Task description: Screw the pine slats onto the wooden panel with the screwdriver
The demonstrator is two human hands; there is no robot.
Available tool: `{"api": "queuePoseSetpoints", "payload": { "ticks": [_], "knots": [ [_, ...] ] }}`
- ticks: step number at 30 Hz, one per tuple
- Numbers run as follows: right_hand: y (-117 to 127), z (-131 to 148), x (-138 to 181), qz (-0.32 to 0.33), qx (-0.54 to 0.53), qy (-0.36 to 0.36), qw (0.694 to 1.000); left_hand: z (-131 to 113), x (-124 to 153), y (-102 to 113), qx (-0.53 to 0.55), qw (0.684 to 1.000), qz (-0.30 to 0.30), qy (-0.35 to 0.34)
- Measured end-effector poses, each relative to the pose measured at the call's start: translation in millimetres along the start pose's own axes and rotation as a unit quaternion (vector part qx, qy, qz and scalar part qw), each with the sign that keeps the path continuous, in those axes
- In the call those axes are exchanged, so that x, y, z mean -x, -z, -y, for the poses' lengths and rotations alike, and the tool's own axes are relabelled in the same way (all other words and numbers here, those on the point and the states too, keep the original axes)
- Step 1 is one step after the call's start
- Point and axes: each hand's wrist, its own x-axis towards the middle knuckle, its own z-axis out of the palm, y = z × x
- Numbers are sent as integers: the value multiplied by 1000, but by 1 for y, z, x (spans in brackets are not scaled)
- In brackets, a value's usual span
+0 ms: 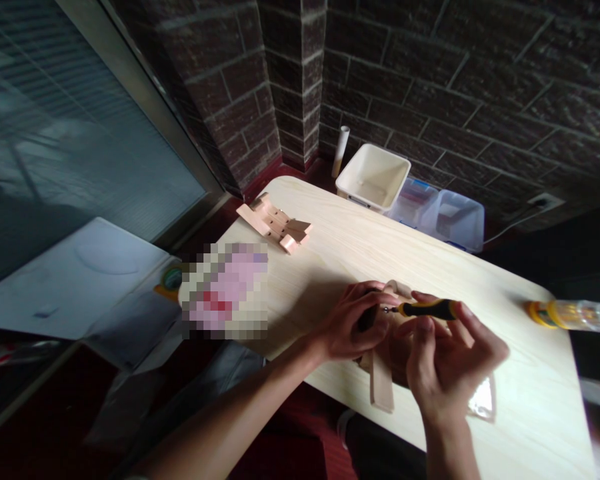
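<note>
My right hand [443, 367] grips a screwdriver [430, 309] with a yellow and black handle, one finger against its butt end. The metal tip points left, toward a small shiny spot by the fingers of my left hand [345, 327]. My left hand is closed around a wooden assembly [382, 383], steadying it over the near part of the table; a flat strip sticks out below the hands. Something dark shows between the left fingers, but I cannot make it out. Farther left on the table lies another light wooden assembly [275, 223] with holes in it.
The light wooden table [325, 220] has a clear-and-yellow cylindrical container [575, 313] lying at its right. Beside my right wrist is a shiny clear packet [483, 400]. A cream bin [373, 177] and clear plastic boxes [457, 220] stand behind, near a brick wall. A blurred-out pink item [230, 287] is at left.
</note>
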Motion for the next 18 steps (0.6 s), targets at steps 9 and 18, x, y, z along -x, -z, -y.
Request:
{"api": "queuePoseSetpoints", "payload": {
  "ticks": [9, 18],
  "knots": [
    [6, -7, -3, 2, 5, -38, 999, 0, -1, -3, 9, 999, -28, -26],
    [9, 2, -4, -8, 17, -61, 998, 1, -1, -2, 1, 1000, -12, -25]
  ]
}}
